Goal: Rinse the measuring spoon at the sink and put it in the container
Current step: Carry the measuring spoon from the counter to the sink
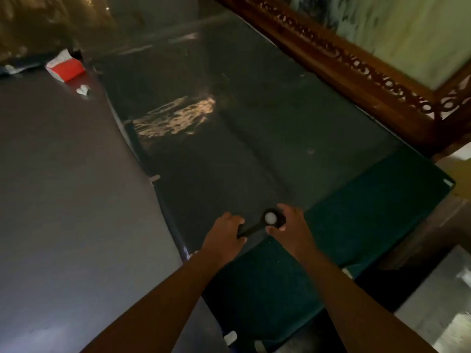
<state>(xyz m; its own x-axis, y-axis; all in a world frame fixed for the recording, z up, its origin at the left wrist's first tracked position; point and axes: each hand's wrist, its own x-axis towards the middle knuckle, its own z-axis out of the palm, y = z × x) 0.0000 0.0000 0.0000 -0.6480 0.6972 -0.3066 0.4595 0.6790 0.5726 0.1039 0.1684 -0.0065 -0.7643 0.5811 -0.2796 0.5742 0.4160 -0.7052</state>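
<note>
A black measuring spoon [254, 228] with white powder in its round bowl is held over a dark glass tabletop [254, 123]. My left hand [224, 231] grips the handle end. My right hand [290, 225] pinches the bowl end with thumb and fingers. Both hands hover near the tabletop's near edge, above a dark green cloth [356, 215]. No sink and no container are in view.
A red and white carton [65, 68] and a small white scrap [82, 90] lie on a grey surface [63, 187] at the far left. A carved wooden frame [356, 67] runs along the right side. The scene is dim and blurred.
</note>
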